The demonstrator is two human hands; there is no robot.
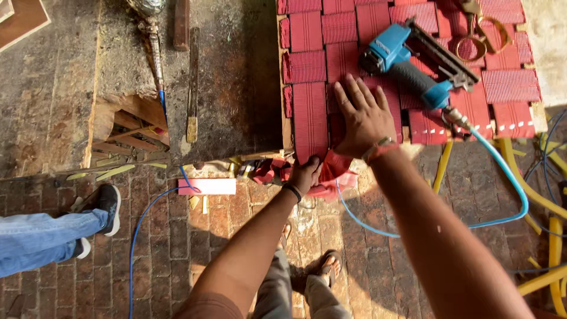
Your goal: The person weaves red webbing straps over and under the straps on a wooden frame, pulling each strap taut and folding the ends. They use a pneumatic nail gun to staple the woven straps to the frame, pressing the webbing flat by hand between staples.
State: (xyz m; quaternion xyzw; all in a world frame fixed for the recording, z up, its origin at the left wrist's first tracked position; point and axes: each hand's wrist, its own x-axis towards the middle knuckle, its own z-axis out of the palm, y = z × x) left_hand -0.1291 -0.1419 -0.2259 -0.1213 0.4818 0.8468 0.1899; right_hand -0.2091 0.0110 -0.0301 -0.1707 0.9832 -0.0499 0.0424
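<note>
My right hand (361, 115) lies flat, fingers spread, on red ribbed webbing straps (310, 118) woven across a wooden frame (287, 136). My left hand (306, 172) grips the loose end of a red strap (333, 174) hanging over the frame's near edge. A blue pneumatic staple gun (407, 62) rests on the webbing just beyond my right hand, with a blue air hose (502, 177) running off its base.
A pair of scissors (481, 32) lies on the webbing at the far right. Another person's jeans-clad leg and dark shoe (103, 207) stand at the left. Yellow hoses (552, 236) lie at the right. A worn workbench (224, 88) sits left of the frame, above a brick floor.
</note>
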